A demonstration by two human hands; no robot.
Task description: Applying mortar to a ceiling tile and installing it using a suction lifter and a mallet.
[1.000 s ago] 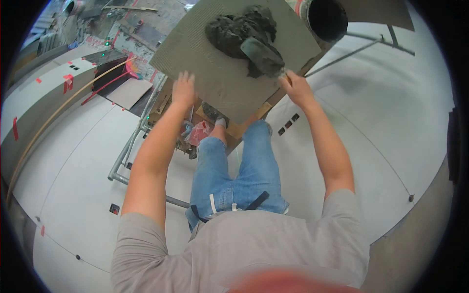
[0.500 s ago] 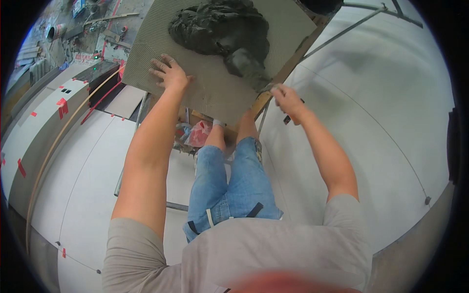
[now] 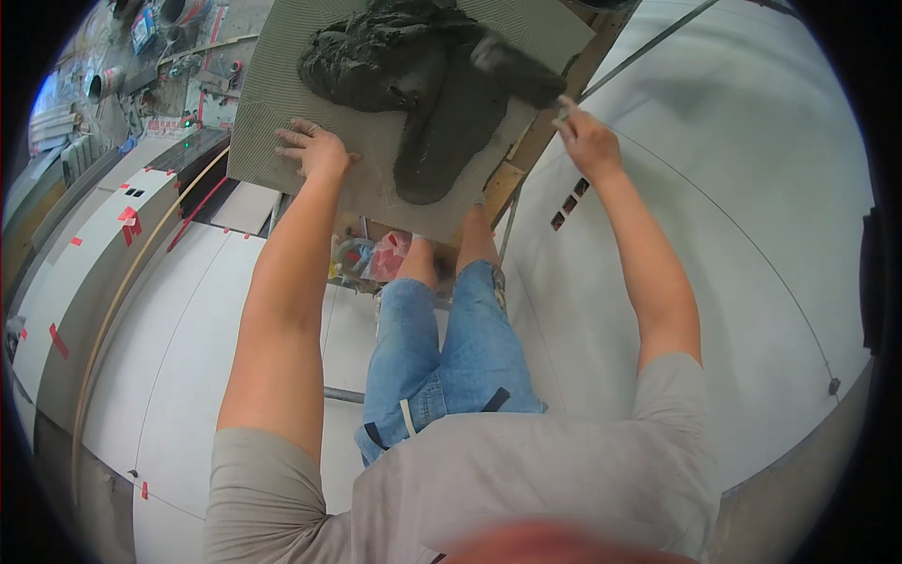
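A large tile (image 3: pixel 258 113) with a finely ribbed grey back lies in front of me. On it sits a thick heap of dark grey adhesive (image 3: pixel 352 61), with a smoother tongue of it running down toward my side. My left hand (image 3: pixel 318 150) rests on the tile's left part, fingers spread and holding nothing. In my right hand (image 3: pixel 592 141), past the tile's right edge, is the handle of a trowel (image 3: pixel 540 83). Its blade is smeared with adhesive, blurred by motion, and lies over the right side of the heap.
Wooden boards (image 3: pixel 507 183) run under the tile's right edge. A red plastic bag (image 3: pixel 388 256) lies in a box below, by my legs. Metal tubes (image 3: pixel 648 52) cross at upper right. White panels with socket cut-outs (image 3: pixel 570 204) are on the right; tools and debris clutter the upper left.
My right hand has moved up and to the right with the trowel. A smooth layer of adhesive now covers tile that was bare near me. My left hand stays on the tile.
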